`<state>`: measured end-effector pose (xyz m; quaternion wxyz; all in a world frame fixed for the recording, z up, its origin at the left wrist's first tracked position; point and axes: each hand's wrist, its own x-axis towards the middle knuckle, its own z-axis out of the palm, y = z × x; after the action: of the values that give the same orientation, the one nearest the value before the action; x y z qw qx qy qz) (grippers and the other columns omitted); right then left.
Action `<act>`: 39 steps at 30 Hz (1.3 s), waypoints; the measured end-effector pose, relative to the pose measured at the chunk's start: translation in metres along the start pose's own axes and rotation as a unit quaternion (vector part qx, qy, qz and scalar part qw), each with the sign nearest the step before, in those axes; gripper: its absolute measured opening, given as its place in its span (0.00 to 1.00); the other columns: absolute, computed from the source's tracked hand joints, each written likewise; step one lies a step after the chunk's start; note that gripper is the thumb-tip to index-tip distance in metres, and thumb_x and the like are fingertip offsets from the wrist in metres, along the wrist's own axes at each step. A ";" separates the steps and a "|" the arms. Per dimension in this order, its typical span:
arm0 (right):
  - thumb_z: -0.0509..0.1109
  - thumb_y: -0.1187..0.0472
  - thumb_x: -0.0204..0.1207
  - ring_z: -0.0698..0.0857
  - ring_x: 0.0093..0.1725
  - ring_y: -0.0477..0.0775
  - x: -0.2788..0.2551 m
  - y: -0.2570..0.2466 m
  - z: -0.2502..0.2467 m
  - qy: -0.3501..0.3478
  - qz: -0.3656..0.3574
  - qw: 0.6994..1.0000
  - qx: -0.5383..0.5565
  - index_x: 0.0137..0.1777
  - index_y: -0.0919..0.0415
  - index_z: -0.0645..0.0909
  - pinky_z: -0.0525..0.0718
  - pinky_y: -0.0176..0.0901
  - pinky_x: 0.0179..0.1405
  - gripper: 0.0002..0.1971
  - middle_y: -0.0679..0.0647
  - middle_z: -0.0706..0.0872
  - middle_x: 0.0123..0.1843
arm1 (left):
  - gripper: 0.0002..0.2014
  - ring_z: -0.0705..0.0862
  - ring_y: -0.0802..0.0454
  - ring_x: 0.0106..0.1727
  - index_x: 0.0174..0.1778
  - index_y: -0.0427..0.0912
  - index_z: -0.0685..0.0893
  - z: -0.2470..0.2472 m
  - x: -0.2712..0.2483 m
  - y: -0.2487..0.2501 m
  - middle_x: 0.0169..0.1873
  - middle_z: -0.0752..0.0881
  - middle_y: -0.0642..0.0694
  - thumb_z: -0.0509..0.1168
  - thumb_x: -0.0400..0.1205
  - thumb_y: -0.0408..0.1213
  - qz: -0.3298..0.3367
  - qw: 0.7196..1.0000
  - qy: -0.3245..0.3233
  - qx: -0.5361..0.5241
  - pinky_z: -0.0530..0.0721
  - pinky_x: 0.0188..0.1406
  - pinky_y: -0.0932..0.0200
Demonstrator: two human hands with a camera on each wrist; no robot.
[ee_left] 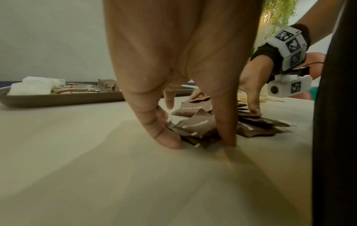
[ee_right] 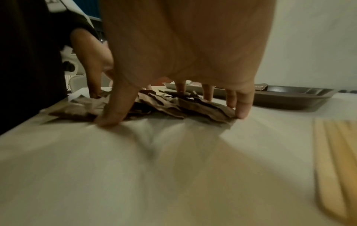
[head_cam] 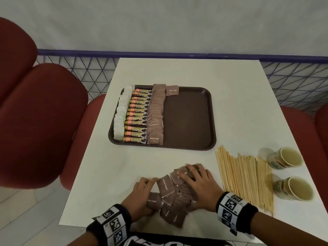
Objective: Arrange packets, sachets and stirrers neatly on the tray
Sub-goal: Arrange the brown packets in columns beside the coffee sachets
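Observation:
A loose pile of brown sugar packets lies on the white table near its front edge. My left hand curls round the pile's left side, with packets pinched between thumb and fingers. My right hand lies spread over the pile's right side, fingers fairly straight. The brown tray holds columns of white sachets, coffee sticks and brown sugar packets, plus one packet at the back. Wooden stirrers lie to the right.
Two paper cups lie on their sides at the table's right edge, beyond the stirrers. Red chairs stand to the left and right. The right half of the tray is bare. A wire fence runs behind the table.

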<state>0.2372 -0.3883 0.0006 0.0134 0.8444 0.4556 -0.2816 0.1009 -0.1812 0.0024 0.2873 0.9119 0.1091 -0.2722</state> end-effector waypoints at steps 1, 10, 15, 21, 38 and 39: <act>0.71 0.32 0.60 0.51 0.79 0.67 0.004 -0.001 0.000 0.019 -0.009 1.000 0.008 0.79 0.39 0.45 0.59 0.67 0.77 0.52 0.55 0.51 0.82 | 0.46 0.66 0.48 0.70 0.80 0.53 0.52 -0.001 0.002 0.001 0.69 0.60 0.47 0.73 0.70 0.40 0.002 1.000 0.006 -0.016 0.71 0.70 0.60; 0.73 0.47 0.68 0.68 0.70 0.66 0.042 -0.011 -0.018 0.084 -0.044 0.995 0.024 0.78 0.48 0.62 0.73 0.61 0.70 0.38 0.59 0.67 0.77 | 0.41 0.72 0.47 0.69 0.75 0.50 0.64 -0.017 0.031 -0.003 0.67 0.65 0.46 0.77 0.68 0.36 -0.005 0.987 0.093 -0.128 0.76 0.71 0.53; 0.68 0.52 0.74 0.66 0.72 0.60 0.045 -0.013 -0.021 0.098 -0.079 0.992 0.032 0.82 0.54 0.49 0.67 0.50 0.75 0.40 0.55 0.64 0.79 | 0.35 0.74 0.50 0.67 0.72 0.49 0.67 -0.023 0.032 -0.005 0.66 0.68 0.48 0.75 0.71 0.34 0.019 0.979 0.101 -0.177 0.79 0.67 0.55; 0.63 0.60 0.77 0.69 0.73 0.60 0.046 -0.018 -0.033 0.072 -0.096 0.992 0.034 0.81 0.58 0.53 0.71 0.49 0.72 0.34 0.58 0.65 0.78 | 0.24 0.78 0.52 0.64 0.66 0.51 0.72 -0.025 0.033 0.000 0.62 0.77 0.50 0.69 0.75 0.31 0.040 0.961 0.146 -0.230 0.81 0.64 0.57; 0.64 0.61 0.78 0.79 0.64 0.60 0.063 -0.009 -0.052 0.075 -0.049 0.976 0.198 0.72 0.56 0.69 0.76 0.48 0.63 0.22 0.59 0.82 0.65 | 0.19 0.75 0.57 0.62 0.68 0.47 0.77 -0.027 0.052 0.011 0.59 0.75 0.55 0.66 0.81 0.42 0.021 0.963 0.154 -0.218 0.74 0.64 0.66; 0.67 0.61 0.76 0.81 0.61 0.60 0.064 -0.008 -0.053 0.072 -0.042 0.970 0.230 0.69 0.57 0.69 0.78 0.47 0.61 0.21 0.59 0.84 0.62 | 0.15 0.78 0.56 0.58 0.63 0.50 0.78 -0.029 0.051 0.012 0.56 0.78 0.55 0.67 0.80 0.42 0.020 0.957 0.148 -0.248 0.77 0.59 0.65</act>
<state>0.2832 -0.3203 0.0161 -0.2260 0.8230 0.4129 -0.3180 0.1603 -0.1718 -0.0008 0.4902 0.8441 0.1967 -0.0925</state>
